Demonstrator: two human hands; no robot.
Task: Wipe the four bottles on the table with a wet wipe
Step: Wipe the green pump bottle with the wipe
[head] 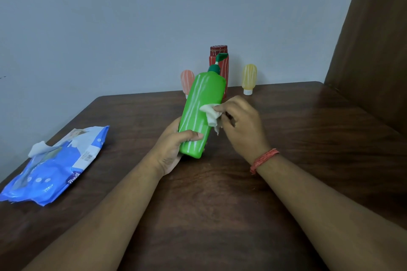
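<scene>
A green pump bottle (201, 108) with white streaks is tilted away from me above the table's middle. My left hand (176, 149) grips its lower end, thumb across the front. My right hand (240, 123) pinches a crumpled white wet wipe (210, 114) and presses it against the bottle's right side. Behind it, at the table's far edge, stand a red bottle (222, 61), partly hidden by the pump, a pink tube-shaped bottle (186, 82) to the left, and a yellow tube-shaped bottle (249, 78) on its white cap to the right.
A blue wet-wipe packet (55, 165) lies near the left edge of the dark wooden table (308, 138), with a wipe sticking out of its opening. A grey wall is behind the table, and a brown wooden panel (374, 39) rises at the right.
</scene>
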